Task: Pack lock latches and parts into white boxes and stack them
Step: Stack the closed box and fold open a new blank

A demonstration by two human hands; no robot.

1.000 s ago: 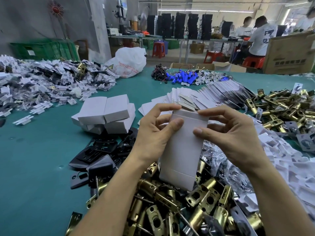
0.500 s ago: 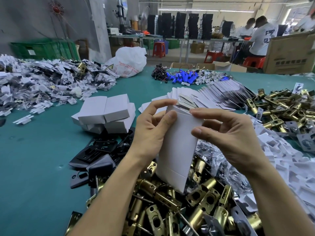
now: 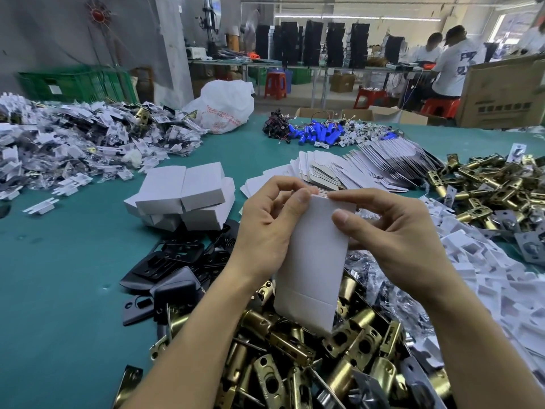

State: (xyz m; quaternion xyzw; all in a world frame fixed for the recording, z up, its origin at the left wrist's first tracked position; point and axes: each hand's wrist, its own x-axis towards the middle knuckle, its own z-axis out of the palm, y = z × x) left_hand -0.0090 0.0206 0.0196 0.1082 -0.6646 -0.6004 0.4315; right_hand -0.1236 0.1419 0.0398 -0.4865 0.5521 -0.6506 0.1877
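Holding a white box (image 3: 312, 261) upright in both hands over the near heap of brass latches (image 3: 295, 349), with its lower end down among or just above them (contact hard to judge). Pinching the top left corner with the left hand (image 3: 265, 225), with the thumb laid flat on the near face and the fingers curled round behind. Gripping the top right with the right hand (image 3: 392, 240), with the thumb pressed on the near face a little lower, the forefinger stretched along the upper rim and the other fingers curled out of sight behind the card. Both hands closed on the box, neither loose.

Elsewhere on the green table (image 3: 59, 290): beyond the left hand, a low stack of closed white boxes (image 3: 182, 196), well apart from the held one; just in front of that stack, a scatter of black plates (image 3: 177, 261) touching the latch heap; behind the hands, a fanned spread of flat box blanks (image 3: 368, 166); to the right, a second heap of brass latches (image 3: 486, 187) and a drift of white inserts (image 3: 486, 276); far left, a big pile of bagged parts (image 3: 73, 137); at the far edge, blue cylinders (image 3: 315, 132) and a white plastic bag (image 3: 224, 104)
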